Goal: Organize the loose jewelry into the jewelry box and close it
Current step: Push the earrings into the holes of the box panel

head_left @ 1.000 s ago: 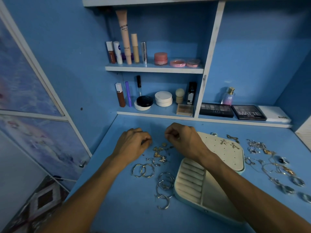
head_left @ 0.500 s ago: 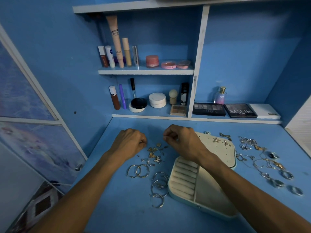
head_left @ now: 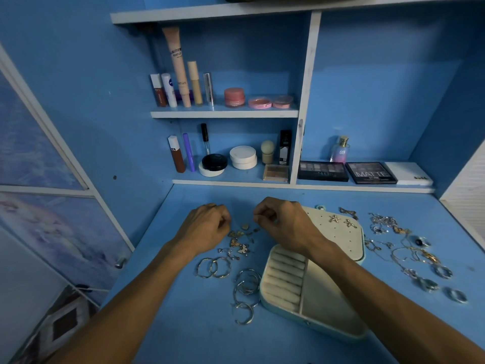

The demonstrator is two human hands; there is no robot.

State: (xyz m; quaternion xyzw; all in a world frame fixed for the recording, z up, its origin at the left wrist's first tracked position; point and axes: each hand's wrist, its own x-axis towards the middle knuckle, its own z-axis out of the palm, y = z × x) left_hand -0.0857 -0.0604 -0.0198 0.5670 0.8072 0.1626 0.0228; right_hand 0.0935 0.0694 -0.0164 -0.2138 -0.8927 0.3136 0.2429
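An open pale jewelry box (head_left: 315, 323) lies on the blue desk, with ring rolls in its base. Its lid board (head_left: 338, 241) lies flat behind, and a starfish earring (head_left: 334, 219) and a butterfly earring (head_left: 350, 223) are pinned to it. My left hand (head_left: 207, 227) and my right hand (head_left: 280, 220) hover with curled fingers over a pile of small gold earrings (head_left: 240, 243) left of the box. On each hand the thumb and forefinger press together; anything between them is too small to see. Gold hoops (head_left: 214, 267) and silver hoops (head_left: 246, 287) lie nearer me.
Rings, chains and bracelets (head_left: 409, 248) are scattered right of the box. Low shelves at the back carry eyeshadow palettes (head_left: 371, 173), a perfume bottle (head_left: 339, 151), compacts and makeup tubes. A blue wall bounds the desk on the left.
Both hands stay over the earring pile, shifting only slightly. The box and the rest of the jewelry have not moved.
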